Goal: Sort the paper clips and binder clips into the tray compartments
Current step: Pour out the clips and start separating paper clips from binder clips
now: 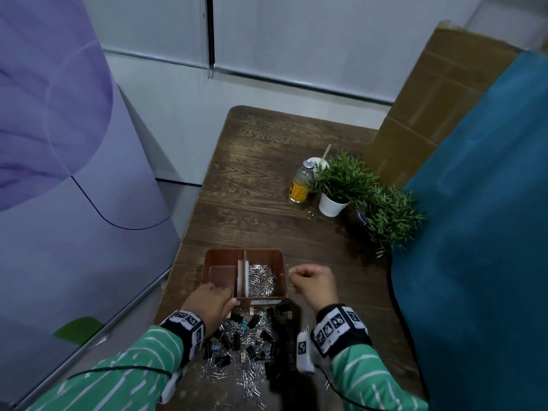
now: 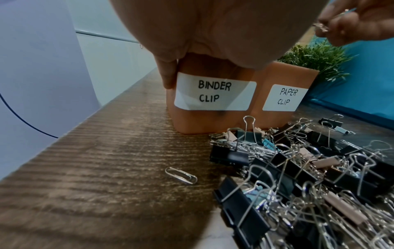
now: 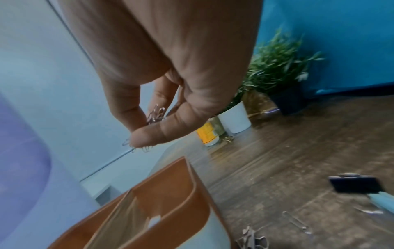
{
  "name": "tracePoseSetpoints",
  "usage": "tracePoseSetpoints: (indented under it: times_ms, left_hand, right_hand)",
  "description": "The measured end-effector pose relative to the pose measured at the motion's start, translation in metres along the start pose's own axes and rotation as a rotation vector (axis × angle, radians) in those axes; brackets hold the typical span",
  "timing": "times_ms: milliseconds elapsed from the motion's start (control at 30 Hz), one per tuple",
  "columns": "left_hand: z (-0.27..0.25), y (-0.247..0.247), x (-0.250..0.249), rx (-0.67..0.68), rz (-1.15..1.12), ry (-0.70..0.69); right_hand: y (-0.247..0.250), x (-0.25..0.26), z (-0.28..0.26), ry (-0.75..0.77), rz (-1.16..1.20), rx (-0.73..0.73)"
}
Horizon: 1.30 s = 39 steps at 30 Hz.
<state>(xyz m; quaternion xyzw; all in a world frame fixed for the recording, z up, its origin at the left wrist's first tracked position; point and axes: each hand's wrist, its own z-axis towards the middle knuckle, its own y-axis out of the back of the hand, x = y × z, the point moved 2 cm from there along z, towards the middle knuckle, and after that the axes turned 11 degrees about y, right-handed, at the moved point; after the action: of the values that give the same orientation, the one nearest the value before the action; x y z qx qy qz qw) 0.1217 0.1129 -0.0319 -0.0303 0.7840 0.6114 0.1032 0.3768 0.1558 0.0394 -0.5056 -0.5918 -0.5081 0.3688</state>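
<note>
Over the tray (image 1: 284, 280), right hand (image 1: 314, 284) pinches paper clips (image 3: 156, 114).
Left hand (image 1: 209, 304) grips the tray's 7 o'clock corner; clip pile (image 1: 249, 336) at 6.

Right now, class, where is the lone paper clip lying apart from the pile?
In the left wrist view the lone paper clip lies flat on the wooden table, just left of the mixed pile and nearer than the tray's BINDER CLIP label.
</note>
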Motion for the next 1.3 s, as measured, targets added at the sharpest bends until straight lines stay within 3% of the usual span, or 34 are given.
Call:
tracePoseSetpoints:
  times_ms: [233, 367, 567, 633, 733, 867, 1300]
  left_hand:
    - [-0.001, 0.003, 0.000, 0.021, -0.006, 0.012]
    - [0.000, 0.001, 0.001, 0.017, 0.007, 0.013]
    - [0.002, -0.003, 0.004, -0.002, -0.017, -0.004]
    - [0.004, -0.006, 0.004, -0.001, -0.011, 0.009]
    - [0.005, -0.008, 0.005, 0.004, -0.005, 0.024]
    - [0.007, -0.013, 0.007, -0.011, -0.008, 0.033]
    - [0.008, -0.005, 0.001, -0.012, -0.038, 0.079]
  right_hand:
    - [-0.048, -0.009, 0.019, 0.197, -0.448, 0.100]
    - [-0.043, -0.015, 0.020, 0.181, -0.403, 0.116]
    - [0.019, -0.041, 0.018, 0.135, -0.289, -0.248]
    - [0.028, -0.061, 0.009, 0.087, -0.349, -0.181]
    - [0.017, -0.094, -0.004, 0.045, -0.509, 0.115]
    - [-0.012, -0.110, -0.017, 0.151, -0.802, 0.321]
    - [-0.039, -0.115, -0.024, 0.235, -0.832, 0.331]
